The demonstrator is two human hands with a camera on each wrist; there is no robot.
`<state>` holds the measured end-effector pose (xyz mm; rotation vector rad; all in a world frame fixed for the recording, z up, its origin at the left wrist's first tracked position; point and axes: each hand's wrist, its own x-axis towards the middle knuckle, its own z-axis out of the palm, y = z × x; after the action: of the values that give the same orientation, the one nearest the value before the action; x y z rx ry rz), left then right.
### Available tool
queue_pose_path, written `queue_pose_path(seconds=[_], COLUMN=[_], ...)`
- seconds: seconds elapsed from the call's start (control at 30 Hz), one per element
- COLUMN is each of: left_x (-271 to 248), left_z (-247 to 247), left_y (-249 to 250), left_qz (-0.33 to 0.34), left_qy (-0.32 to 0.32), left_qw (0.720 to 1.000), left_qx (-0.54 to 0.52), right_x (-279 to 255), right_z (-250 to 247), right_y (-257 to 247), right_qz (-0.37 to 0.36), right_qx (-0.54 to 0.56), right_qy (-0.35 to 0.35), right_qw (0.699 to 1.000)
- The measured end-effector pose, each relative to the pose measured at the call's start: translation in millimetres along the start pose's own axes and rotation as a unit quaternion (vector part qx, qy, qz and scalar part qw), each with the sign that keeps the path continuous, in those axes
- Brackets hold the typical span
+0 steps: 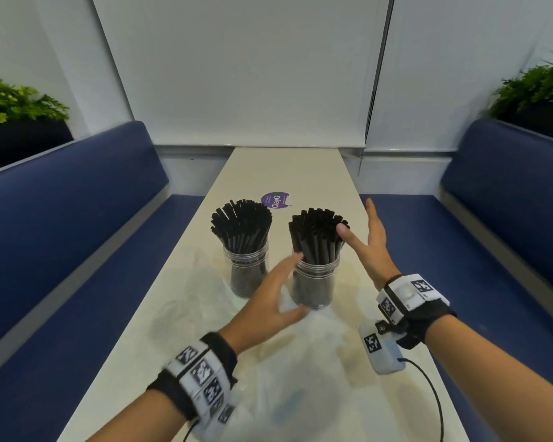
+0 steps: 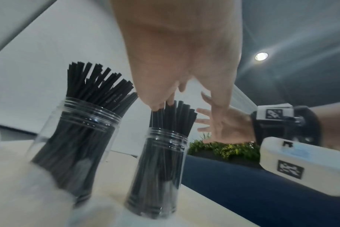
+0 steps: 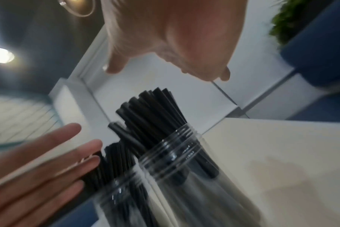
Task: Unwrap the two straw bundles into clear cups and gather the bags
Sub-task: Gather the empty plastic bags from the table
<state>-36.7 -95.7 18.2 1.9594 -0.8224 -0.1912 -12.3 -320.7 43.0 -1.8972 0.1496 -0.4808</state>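
Two clear cups stand side by side on the pale table (image 1: 316,173), each full of black straws: the left cup (image 1: 246,275) (image 2: 74,138) and the right cup (image 1: 315,287) (image 2: 161,169). My left hand (image 1: 276,293) is open, its fingers by the right cup's left rim and its thumb near the base; contact cannot be told. My right hand (image 1: 372,240) (image 2: 221,127) is open just right of that cup's straw tops (image 1: 316,231), thumb close to them. Two clear empty bags lie flat: one left of the cups (image 1: 186,282), one in front (image 1: 284,387).
A purple round sticker (image 1: 274,200) lies behind the cups. Blue padded benches (image 1: 77,218) (image 1: 508,202) flank the narrow table, with plants (image 1: 16,100) (image 1: 537,87) behind them. A white wall closes the far end. A black cable (image 1: 434,397) hangs from my right wrist unit.
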Motion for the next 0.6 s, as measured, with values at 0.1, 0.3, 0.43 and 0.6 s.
queue_pose_path(seconds=[0.1, 0.3, 0.43, 0.6], left_x=[-39.1, -89.0, -89.8, -70.0], left_z=[-11.5, -68.4, -64.3, -32.9], left_y=[-10.9, -55.7, -85.1, -92.1], left_qz=[0.023, -0.229, -0.408, -0.377], left_qy=[-0.012, 0.105, -0.080, -0.091], left_qw=[0.994, 0.943, 0.889, 0.855], left_qx=[0.110, 0.218, 0.195, 0.344], right_x=[-24.5, -86.3, -99.8, -98.0], right_z=[9.5, 68.8, 116.2, 142.6], right_y=[-6.3, -15.5, -13.2, -9.9], right_qz=[-0.152, -0.450, -0.436, -0.285], right_qx=[-0.119, -0.250, -0.297, -0.296], right_qy=[0.057, -0.161, -0.274, -0.340], right_qw=[0.980, 0.842, 0.804, 0.846])
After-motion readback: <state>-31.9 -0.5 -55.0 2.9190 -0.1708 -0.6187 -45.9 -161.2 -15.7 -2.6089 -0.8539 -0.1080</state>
